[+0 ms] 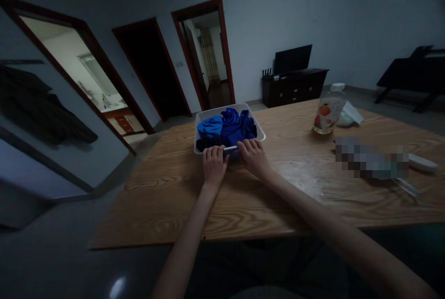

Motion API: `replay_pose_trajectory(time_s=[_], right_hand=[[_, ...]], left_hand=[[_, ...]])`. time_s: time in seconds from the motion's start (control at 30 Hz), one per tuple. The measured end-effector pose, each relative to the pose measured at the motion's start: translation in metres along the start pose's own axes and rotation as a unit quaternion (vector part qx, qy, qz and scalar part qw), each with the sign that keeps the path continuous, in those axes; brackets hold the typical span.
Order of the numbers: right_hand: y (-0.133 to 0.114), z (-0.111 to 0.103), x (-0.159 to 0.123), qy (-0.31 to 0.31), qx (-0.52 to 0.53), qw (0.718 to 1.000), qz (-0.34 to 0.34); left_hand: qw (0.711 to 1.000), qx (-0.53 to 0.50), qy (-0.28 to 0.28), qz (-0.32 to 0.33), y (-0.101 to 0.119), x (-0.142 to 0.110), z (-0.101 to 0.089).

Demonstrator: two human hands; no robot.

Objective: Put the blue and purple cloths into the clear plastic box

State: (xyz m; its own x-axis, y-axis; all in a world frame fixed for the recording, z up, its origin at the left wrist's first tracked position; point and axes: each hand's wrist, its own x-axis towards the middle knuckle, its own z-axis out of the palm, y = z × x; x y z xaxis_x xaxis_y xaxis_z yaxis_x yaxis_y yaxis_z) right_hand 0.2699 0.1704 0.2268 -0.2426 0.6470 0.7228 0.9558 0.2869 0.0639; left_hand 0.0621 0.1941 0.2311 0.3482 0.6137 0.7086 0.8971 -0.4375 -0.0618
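A white plastic basket (261, 135) stands on the wooden table (167, 197), filled with folded or bunched cloth. Bright blue cloth (209, 126) lies at its left, darker royal-blue cloth (238, 125) at its right, and black cloth (209, 143) along the near side. My left hand (214, 164) has its fingers hooked over the basket's near rim. Beside it, my right hand (253, 156) grips the same rim a little further right. A short stretch of white rim shows between the two hands. The undersides of my fingers are hidden.
To the right stand a clear bottle (327, 112) with a white cap and a pale packet (349, 114). A blurred-out item (371, 157) and a white object (422, 163) lie nearer. The table's front edge runs below my forearms. Behind are doorways and a low cabinet (295, 88).
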Motion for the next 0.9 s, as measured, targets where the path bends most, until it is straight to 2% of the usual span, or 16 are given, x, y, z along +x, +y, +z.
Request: replay_pose_trajectory(time_s=[0.23, 0.37, 0.53, 0.9], right_hand=[[-0.01, -0.004, -0.032, 0.022, 0.019, 1.0, -0.011], [-0.013, -0.007, -0.043, 0.014, 0.037, 0.999, -0.011], [-0.014, -0.006, -0.042, 0.01, 0.05, 0.999, -0.003], [-0.006, -0.005, -0.027, -0.004, 0.048, 0.999, -0.01]], left_hand=[[0.996, 0.006, 0.081, 0.03, 0.005, -0.032, 0.005], [0.994, -0.025, 0.101, 0.044, 0.01, -0.04, 0.0], [0.993, -0.048, 0.104, 0.036, 0.011, -0.04, -0.002], [0.992, -0.055, 0.1, 0.046, -0.005, -0.026, 0.013]])
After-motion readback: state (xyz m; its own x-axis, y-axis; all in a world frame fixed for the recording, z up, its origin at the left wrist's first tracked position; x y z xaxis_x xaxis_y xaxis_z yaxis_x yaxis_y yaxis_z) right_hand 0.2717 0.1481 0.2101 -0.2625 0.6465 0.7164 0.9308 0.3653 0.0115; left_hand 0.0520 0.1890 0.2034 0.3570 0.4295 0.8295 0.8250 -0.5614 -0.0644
